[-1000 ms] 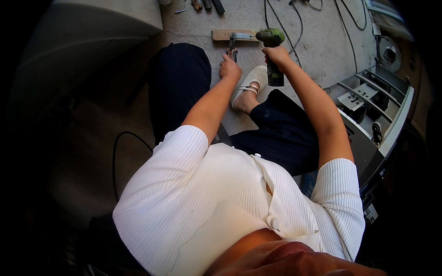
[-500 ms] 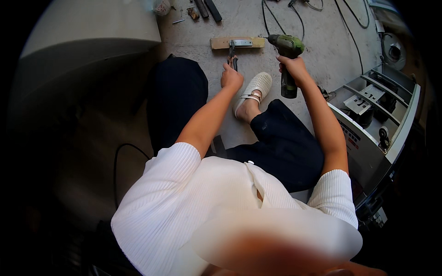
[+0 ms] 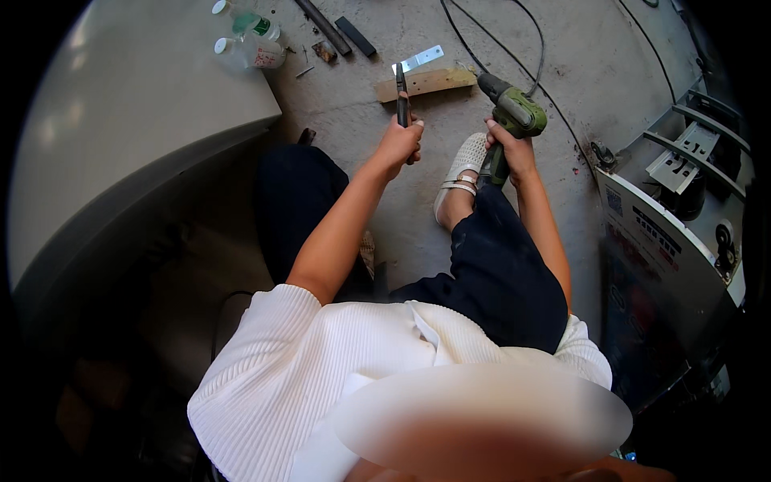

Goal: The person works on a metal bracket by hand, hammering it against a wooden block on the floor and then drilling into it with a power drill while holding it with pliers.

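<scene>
My left hand [image 3: 397, 145] is closed around the handles of dark pliers [image 3: 401, 95], their jaws pointing away from me. At the jaws is the left end of a flat metal strip with holes [image 3: 422, 59], which appears just beyond a wooden block [image 3: 442, 81]. Whether the strip is raised above the floor or lies on it, I cannot tell. My right hand [image 3: 514, 149] grips a green and black cordless drill [image 3: 518, 112] by its handle. The drill's nose points up and left, close to the right end of the block.
Plastic bottles [image 3: 249, 52] stand on a grey surface at left. Dark metal bars [image 3: 356, 36] and small scraps [image 3: 324, 51] lie on the concrete floor, where black cables [image 3: 554, 108] run at right. An opened metal cabinet [image 3: 683, 169] stands far right. My shoe [image 3: 462, 173] is between my hands.
The metal strip has come off the wooden block's top and now appears beyond it, tilted. My left hand and pliers have turned more upright. The drill has shifted slightly right and down.
</scene>
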Available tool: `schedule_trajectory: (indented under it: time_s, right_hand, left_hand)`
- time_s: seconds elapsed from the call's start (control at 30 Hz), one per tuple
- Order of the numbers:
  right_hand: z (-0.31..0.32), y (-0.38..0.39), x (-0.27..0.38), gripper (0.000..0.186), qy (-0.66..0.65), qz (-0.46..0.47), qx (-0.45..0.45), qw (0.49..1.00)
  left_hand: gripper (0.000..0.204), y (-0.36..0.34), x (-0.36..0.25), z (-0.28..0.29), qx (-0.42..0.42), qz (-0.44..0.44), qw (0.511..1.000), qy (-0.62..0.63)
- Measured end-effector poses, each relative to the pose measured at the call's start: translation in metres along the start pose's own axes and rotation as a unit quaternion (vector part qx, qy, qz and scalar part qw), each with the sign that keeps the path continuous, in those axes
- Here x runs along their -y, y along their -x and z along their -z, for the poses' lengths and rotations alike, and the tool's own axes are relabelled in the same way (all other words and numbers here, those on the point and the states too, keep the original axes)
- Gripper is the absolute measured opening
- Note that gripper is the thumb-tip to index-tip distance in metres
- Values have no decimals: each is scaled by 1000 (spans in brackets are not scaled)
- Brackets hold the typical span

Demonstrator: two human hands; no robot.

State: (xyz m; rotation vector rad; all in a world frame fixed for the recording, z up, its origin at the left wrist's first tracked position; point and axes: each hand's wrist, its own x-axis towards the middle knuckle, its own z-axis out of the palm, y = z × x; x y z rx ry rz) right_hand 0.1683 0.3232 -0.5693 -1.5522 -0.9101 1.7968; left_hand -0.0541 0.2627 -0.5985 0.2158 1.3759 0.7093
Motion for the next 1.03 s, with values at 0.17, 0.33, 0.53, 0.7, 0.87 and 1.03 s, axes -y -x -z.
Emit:
schedule_trajectory:
  time_s: [0.17, 0.33, 0.53, 0.7, 0.87, 1.03]
  right_hand:
    - [22, -12, -44, 21, 219, 121, -99, 963]
    - [14, 4, -30, 19, 111, 90, -61, 988]
    - [19, 3, -29, 19, 356, 138, -143, 913]
    - [2, 17, 4, 31, 382, 104, -92, 914]
    - [-2, 16, 2, 30, 385, 106, -122, 909]
    - [12, 10, 11, 27, 196, 47, 6, 979]
  left_hand:
    - [52, -14, 31, 0, -184, -146, 928, -290]
    - [47, -6, 33, -8, -188, -180, 916, -306]
    - [46, 0, 31, -13, -211, -199, 895, -339]
    - [47, 4, 26, -12, -240, -186, 868, -393]
    - [48, 2, 28, -13, -260, -186, 870, -375]
    - [49, -5, 35, -10, -266, -193, 866, -378]
